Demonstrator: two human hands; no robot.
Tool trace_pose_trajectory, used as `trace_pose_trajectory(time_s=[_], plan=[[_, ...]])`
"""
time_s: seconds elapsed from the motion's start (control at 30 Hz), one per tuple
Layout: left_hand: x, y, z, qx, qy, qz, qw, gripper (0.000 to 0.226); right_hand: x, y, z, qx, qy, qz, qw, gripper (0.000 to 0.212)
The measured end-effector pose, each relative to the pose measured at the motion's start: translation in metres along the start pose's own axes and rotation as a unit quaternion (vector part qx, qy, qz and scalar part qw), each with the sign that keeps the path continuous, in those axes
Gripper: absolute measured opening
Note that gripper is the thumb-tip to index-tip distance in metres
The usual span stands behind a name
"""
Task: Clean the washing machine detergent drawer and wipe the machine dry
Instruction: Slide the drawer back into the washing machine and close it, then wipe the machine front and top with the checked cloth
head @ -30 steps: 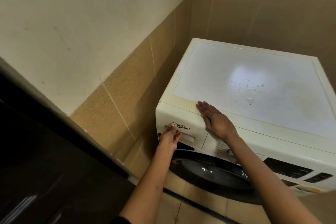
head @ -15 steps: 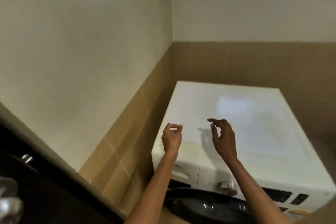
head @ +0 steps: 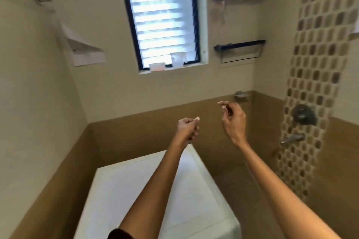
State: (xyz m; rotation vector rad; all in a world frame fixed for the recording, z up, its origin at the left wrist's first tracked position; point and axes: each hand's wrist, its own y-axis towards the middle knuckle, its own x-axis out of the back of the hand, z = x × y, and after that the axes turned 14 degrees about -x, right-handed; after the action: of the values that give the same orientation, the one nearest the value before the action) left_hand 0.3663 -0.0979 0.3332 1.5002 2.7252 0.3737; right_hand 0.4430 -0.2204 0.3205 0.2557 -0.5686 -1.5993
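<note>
Two empty hands hover over the washing machine [head: 136, 190]: left hand [head: 187, 128] fisted, right hand [head: 233, 120] loosely bent. Probably seeking a cloth.

Louvred window [head: 165, 29], beige-brown tiled walls [head: 155, 122]

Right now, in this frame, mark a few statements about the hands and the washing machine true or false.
1. The left hand and right hand are in the air, off the washing machine. True.
2. The left hand holds a cloth. False: it holds nothing.
3. The detergent drawer is in view, pulled out. False: only the machine's top shows.
4. Two containers stand on the window sill. True.
</note>
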Motion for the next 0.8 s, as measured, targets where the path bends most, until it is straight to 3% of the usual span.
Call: trace_pose_trajectory(time_s=[0.2, 0.37, 0.57, 0.8], plan=[[-0.154, 0.065, -0.034, -0.074, -0.053, 0.025, 0.996, 0.022, 0.110, 0.126, -0.038, 0.026, -0.037, -0.045, 0.998, 0.023], [-0.254, 0.124, -0.060, -0.145, -0.019, 0.024, 0.989, 0.016, 0.170, 0.224, -0.075, 0.034, -0.068, -0.060, 0.995, 0.023], [-0.300, 0.194, -0.064, -0.165, 0.022, 0.000, 0.986, 0.020, 0.183, 0.316, -0.119, 0.037, -0.077, -0.051, 0.995, 0.022], [-0.318, 0.296, -0.048, -0.154, 0.029, -0.071, 0.985, 0.016, 0.141, 0.399, -0.166, 0.039, -0.064, -0.031, 0.997, 0.020]])
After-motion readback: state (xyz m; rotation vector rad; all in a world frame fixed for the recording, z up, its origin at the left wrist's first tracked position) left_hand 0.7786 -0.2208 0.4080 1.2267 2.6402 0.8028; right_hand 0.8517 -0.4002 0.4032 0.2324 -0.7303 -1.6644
